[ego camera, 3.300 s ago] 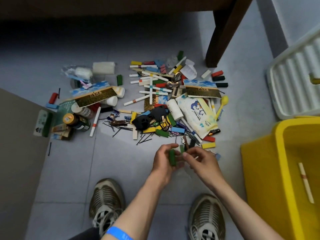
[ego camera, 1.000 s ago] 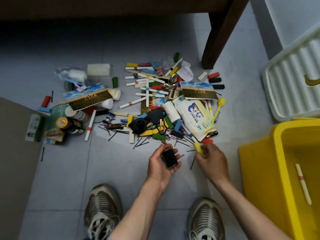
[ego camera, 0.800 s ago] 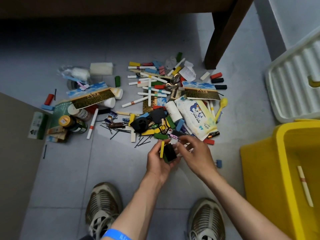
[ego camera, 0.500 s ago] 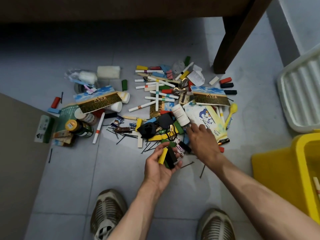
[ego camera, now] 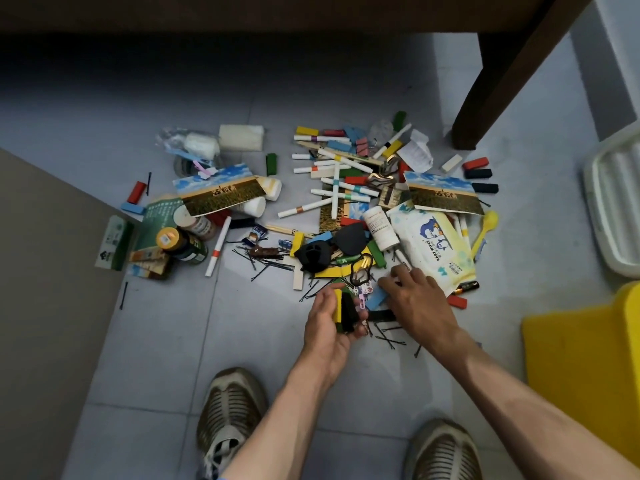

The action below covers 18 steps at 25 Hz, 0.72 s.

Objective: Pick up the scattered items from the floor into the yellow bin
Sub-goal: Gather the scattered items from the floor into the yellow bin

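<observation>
Tiled floor, blocks within left fingers

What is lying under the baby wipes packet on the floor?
White pens stick out from under the baby wipes packet at its right edge, beside a yellow spoon. A battery pokes out near its lower corner. Anything else beneath is covered.

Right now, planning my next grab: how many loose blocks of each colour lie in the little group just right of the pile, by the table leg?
White block: 1
Red block: 1
Black blocks: 2
Total: 4
</observation>
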Each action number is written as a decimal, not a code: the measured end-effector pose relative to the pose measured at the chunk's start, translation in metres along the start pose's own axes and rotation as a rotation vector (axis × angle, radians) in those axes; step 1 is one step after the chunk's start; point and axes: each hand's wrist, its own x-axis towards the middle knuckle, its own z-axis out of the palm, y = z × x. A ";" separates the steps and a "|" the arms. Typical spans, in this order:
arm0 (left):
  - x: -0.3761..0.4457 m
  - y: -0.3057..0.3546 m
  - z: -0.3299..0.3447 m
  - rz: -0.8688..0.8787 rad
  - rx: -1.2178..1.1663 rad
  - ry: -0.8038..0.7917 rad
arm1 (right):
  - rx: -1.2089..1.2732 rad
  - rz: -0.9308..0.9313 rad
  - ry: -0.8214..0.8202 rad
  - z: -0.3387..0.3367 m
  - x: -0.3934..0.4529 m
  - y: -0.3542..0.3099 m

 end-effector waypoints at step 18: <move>0.001 0.020 -0.029 -0.007 -0.099 0.126 | 0.401 0.276 -0.052 -0.011 0.017 -0.077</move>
